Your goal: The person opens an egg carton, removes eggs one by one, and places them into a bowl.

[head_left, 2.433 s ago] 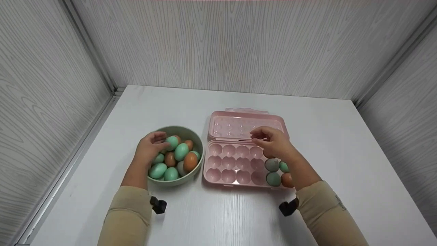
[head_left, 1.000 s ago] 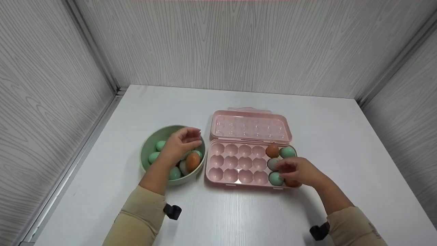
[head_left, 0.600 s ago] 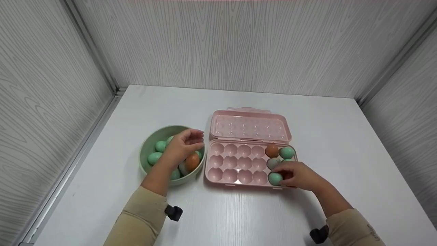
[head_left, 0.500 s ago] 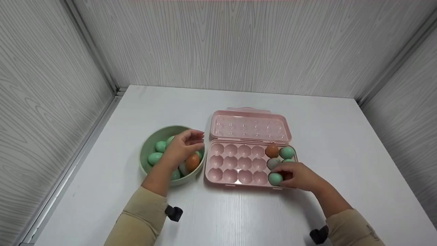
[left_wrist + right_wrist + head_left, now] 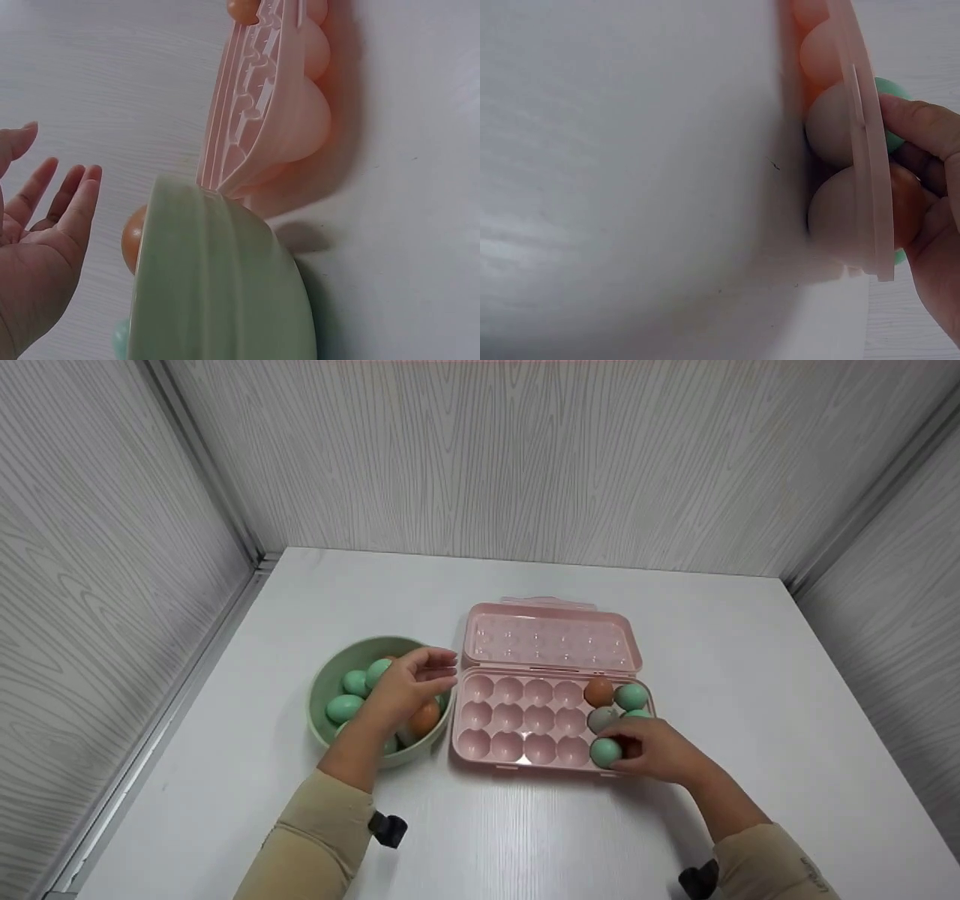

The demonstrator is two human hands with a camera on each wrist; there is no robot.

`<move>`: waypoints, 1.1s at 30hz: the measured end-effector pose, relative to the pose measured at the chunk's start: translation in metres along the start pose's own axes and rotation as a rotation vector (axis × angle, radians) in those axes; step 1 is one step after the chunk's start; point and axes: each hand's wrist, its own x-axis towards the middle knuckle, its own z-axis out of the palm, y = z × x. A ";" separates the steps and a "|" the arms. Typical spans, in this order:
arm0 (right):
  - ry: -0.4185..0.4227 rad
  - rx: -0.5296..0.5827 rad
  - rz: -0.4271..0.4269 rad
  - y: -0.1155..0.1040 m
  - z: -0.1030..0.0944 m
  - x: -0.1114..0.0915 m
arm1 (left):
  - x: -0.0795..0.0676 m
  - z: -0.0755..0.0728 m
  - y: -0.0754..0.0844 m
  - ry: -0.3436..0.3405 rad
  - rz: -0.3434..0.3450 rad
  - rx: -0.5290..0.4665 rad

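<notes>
A light green bowl [image 5: 319, 679] holds several green, brown and grey eggs. Over its right side hovers my left hand [image 5: 409, 682], holding nothing. The left wrist view has its fingers [image 5: 79, 206] spread loosely above the bowl's rim, a brown egg [image 5: 133, 238] showing behind that rim. Right of the bowl lies a pink egg carton [image 5: 523, 730], lid raised. My right hand [image 5: 660, 748] pinches a green egg [image 5: 605, 752] seated in the carton's front row. Under that palm, a brown egg [image 5: 907, 206] shows in the right wrist view; the hand hides it in the head view.
At the carton's right end sit a brown egg [image 5: 598, 691], a grey egg [image 5: 602, 720] and a green egg [image 5: 631, 696]. The carton's lid [image 5: 551, 637] lies back behind it. Pale wood-grain panels [image 5: 480, 457] enclose the white table [image 5: 487, 840] at back and sides.
My left hand has moved rightward across the bowl from its left side. My right hand has come from over the lid down to the carton's front right and taken hold of a green egg.
</notes>
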 end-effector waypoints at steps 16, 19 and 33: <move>0.069 0.201 0.105 -0.006 -0.022 0.011 | 0.001 0.009 0.002 -0.062 0.050 -0.036; 0.096 0.233 0.116 -0.014 -0.025 0.018 | 0.002 0.014 0.001 -0.081 0.068 -0.033; 0.120 0.283 0.192 -0.063 -0.029 0.059 | -0.007 0.049 0.027 -0.221 0.151 -0.062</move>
